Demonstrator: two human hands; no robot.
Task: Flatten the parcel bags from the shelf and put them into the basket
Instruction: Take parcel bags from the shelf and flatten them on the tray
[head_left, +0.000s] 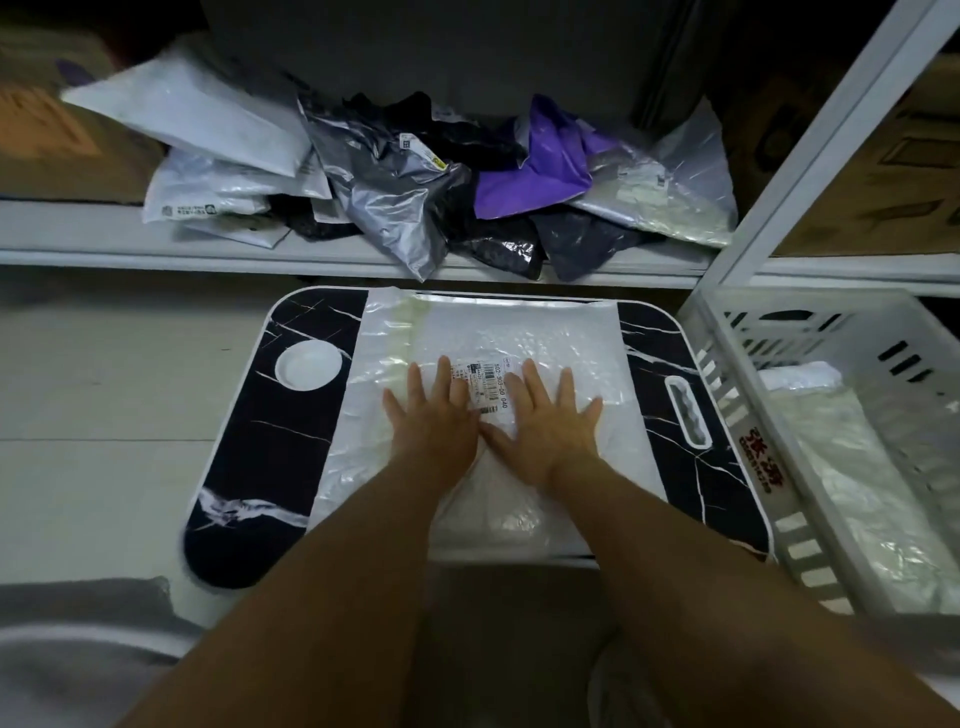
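A white bubble parcel bag (519, 332) with a shipping label lies spread across the small black marble-pattern table (270, 436). My left hand (434, 421) and my right hand (545, 423) press flat on its middle, side by side, fingers straight and spread. Behind the table, the white shelf (104, 239) carries a heap of crumpled parcel bags (395, 182) in white, silver, black and purple. The white slatted basket (748, 374) stands to the right of the table, with a flattened whitish bag (852, 467) inside.
The table has a round white cup recess (308, 364) at left and a slot handle (687, 413) at right. A white shelf post (831, 135) rises above the basket. Cardboard boxes (47, 130) sit at the shelf's far left and right. Pale floor lies left of the table.
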